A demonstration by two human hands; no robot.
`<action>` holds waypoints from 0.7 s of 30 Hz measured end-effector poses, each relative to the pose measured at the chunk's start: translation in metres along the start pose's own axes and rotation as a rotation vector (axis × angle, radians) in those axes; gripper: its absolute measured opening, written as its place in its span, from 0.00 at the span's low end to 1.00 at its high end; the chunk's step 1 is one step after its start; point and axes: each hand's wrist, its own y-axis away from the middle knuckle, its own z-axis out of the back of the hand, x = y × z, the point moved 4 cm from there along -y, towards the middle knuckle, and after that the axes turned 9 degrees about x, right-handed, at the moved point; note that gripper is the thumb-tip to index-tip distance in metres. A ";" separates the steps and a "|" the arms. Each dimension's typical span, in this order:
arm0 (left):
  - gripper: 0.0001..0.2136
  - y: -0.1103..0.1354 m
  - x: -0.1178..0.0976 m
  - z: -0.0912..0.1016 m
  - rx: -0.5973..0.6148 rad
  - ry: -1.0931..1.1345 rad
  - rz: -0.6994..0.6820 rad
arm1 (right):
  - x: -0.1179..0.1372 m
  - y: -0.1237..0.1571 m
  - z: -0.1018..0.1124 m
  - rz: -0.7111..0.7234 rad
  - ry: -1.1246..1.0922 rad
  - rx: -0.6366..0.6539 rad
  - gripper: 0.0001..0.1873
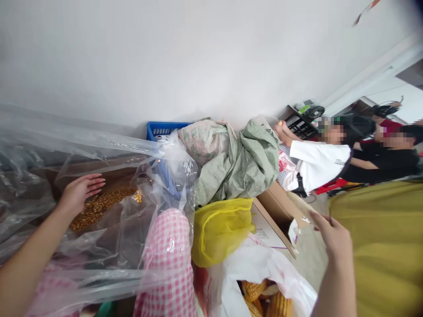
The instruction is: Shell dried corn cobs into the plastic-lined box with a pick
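Note:
My left hand (79, 192) is open, fingers stretched out, hovering over a heap of loose corn kernels (99, 206) inside a clear plastic bag (109, 176) that lines a cardboard box. My right hand (332, 233) is at the lower right, fingers closed round a bare pale corn cob (300, 204), held above the floor. A white plastic bag (261, 268) below holds several yellow corn ears (264, 299).
A yellow plastic bag (221, 229), a pink checked cloth (168, 259) and green woven sacks (238, 158) lie in the middle. A blue crate (161, 128) stands by the wall. Two people (350, 154) sit at the right; yellow fabric (386, 246) fills the right edge.

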 end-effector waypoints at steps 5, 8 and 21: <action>0.13 -0.004 0.005 -0.006 -0.043 -0.113 -0.050 | 0.001 -0.035 -0.037 -0.124 0.108 0.036 0.23; 0.15 0.001 0.000 -0.010 0.008 -0.185 -0.155 | 0.009 -0.002 -0.055 -0.015 0.044 0.114 0.22; 0.20 0.202 -0.022 -0.170 1.297 -0.369 0.087 | 0.117 0.318 -0.195 0.128 -0.780 1.136 0.29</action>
